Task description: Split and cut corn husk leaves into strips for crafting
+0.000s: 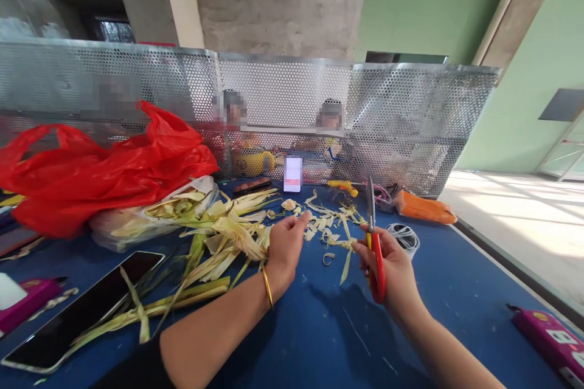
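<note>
Clock centred between the hands, 12 = away from the wearer. Nearest, 8: dark-screened phone (77, 313) lay flat on the desk (314, 340), loose husk strip (135, 302) across it; a tug there could've dragged or scratched it. At 9: left hand (285, 243), fingers curled, thumb by forefinger; couldn't tell if anything was pinched. At 3: right hand (395, 261) had the scissors (375, 249) gripped, blades toward 12. Main risk, my read: a wrist turn inward would've put the points near the left hand. Pale strip (345, 266) hung by the right fingertips, hold unclear; looked thin, a hard pull might've torn it. Scraps (322, 225) at 12: easy to sweep away with a sleeve. Beyond, 11: upright phone (292, 174), easily toppled if bumped.
</note>
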Demonstrator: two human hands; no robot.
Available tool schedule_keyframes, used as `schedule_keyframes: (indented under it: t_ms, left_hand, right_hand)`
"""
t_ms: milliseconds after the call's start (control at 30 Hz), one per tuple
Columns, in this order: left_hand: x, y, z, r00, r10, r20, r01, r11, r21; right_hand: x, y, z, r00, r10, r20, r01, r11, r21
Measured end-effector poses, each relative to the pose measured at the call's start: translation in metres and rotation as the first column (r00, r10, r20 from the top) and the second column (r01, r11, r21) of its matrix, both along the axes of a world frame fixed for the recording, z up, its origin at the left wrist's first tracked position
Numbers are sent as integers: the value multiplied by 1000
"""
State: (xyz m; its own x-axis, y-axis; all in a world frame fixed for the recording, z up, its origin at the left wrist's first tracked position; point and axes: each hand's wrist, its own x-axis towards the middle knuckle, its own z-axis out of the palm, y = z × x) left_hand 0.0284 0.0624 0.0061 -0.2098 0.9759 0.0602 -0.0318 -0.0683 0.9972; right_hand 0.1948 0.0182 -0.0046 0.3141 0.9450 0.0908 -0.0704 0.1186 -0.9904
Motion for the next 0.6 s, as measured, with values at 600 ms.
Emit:
schedule_keyframes:
  t_ms: [600]
  left_hand:
    - [26,-30,-17,834,-260,486,427,862,-273]
  right_hand:
    - [-12,-5,-8,995,97,39,-97,995,-11]
